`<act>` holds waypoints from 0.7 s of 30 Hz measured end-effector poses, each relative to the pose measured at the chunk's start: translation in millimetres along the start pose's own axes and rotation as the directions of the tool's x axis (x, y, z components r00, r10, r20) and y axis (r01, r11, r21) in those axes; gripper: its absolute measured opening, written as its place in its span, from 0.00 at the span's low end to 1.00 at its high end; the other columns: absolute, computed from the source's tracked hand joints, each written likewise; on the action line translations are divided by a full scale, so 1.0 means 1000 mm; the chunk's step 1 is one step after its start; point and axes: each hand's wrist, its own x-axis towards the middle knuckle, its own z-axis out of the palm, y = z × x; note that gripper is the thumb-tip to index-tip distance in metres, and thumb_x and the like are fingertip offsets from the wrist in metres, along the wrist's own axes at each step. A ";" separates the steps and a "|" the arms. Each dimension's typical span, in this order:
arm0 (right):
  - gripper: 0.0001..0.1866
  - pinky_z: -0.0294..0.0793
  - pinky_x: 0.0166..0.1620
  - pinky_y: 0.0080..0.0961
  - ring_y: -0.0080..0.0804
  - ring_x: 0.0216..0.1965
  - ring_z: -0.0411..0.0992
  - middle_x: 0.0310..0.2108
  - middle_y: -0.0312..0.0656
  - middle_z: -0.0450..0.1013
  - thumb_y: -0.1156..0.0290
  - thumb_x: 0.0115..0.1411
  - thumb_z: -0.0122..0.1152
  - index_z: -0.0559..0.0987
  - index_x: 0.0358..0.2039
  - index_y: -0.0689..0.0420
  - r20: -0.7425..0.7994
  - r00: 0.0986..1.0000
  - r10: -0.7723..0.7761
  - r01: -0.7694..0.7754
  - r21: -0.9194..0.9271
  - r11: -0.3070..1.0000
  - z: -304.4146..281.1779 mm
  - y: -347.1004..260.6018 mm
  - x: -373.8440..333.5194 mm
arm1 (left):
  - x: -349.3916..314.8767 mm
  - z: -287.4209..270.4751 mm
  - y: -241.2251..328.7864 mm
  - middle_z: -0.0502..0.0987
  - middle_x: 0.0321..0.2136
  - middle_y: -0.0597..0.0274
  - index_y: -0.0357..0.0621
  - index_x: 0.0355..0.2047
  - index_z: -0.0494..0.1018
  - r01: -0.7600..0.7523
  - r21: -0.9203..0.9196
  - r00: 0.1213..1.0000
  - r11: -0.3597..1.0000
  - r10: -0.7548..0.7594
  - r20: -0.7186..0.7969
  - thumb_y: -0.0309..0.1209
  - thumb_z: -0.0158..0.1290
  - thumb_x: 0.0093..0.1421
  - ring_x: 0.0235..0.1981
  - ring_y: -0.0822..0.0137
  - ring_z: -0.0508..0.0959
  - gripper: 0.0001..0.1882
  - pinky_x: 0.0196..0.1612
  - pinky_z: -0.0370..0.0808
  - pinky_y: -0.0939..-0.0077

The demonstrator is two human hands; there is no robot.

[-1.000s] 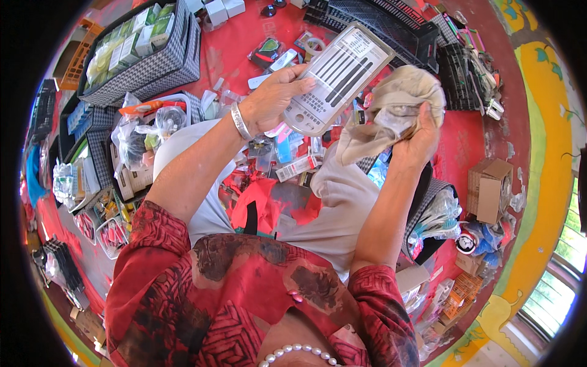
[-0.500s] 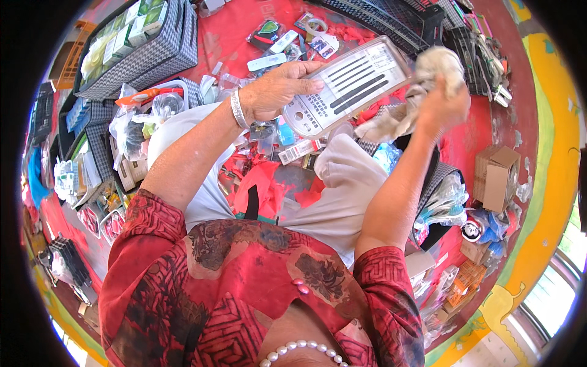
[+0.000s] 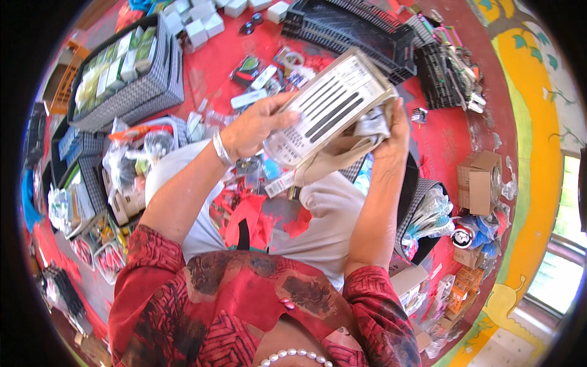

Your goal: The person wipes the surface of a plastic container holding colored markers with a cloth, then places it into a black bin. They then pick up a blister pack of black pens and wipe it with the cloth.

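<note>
My left hand [image 3: 255, 127] grips the lower left edge of a flat, clear plastic case [image 3: 325, 109], thumb on its face. A white printed sheet with black bars of growing thickness shows through the case, which is held tilted above my lap. On the far right side of it, my right hand [image 3: 394, 136] is closed on a beige cloth [image 3: 342, 153]. The cloth lies against the right and lower edge of the case and hangs partly beneath it. The fingertips of my right hand are partly hidden behind the cloth and the case.
A black plastic crate [image 3: 342, 30] lies ahead. Checked baskets [image 3: 137, 92] packed with small boxes stand at the left. Loose white boxes [image 3: 205, 27] and packaged small items [image 3: 247, 98] lie on the red floor. A cardboard box [image 3: 481, 183] and a basket of plastic-wrapped items [image 3: 428, 214] are at the right.
My right hand has moved the cloth left and down, from beyond the upper right corner to the side of the case. The case has shifted left and tilted more steeply.
</note>
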 end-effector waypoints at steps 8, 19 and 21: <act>0.35 0.68 0.51 0.36 0.36 0.48 0.68 0.47 0.42 0.69 0.39 0.55 0.47 0.68 0.49 0.59 -0.015 0.997 0.072 -0.071 0.063 0.995 0.023 0.003 -0.013 | 0.005 -0.006 -0.007 0.72 0.45 0.59 0.37 0.55 0.60 0.015 0.061 0.999 0.998 -0.013 -0.039 0.34 0.55 0.55 0.43 0.72 0.75 0.30 0.44 0.74 0.75; 0.18 0.71 0.43 0.25 0.28 0.39 0.72 0.39 0.42 0.73 0.75 0.51 0.60 0.73 0.43 0.63 -0.065 0.997 -0.036 0.026 -0.137 0.990 0.032 0.015 -0.019 | 0.006 -0.006 -0.007 0.70 0.47 0.57 0.37 0.57 0.57 -0.002 0.230 0.998 0.973 0.016 -0.056 0.31 0.51 0.58 0.46 0.71 0.72 0.28 0.48 0.71 0.74; 0.15 0.72 0.41 0.24 0.28 0.36 0.73 0.36 0.42 0.74 0.78 0.50 0.59 0.75 0.40 0.65 -0.147 0.984 -0.100 0.073 -0.180 0.981 0.037 0.016 -0.017 | 0.008 -0.003 -0.007 0.67 0.51 0.53 0.39 0.59 0.53 -0.072 0.715 0.967 0.695 0.224 -0.120 0.34 0.54 0.55 0.48 0.66 0.71 0.35 0.50 0.69 0.72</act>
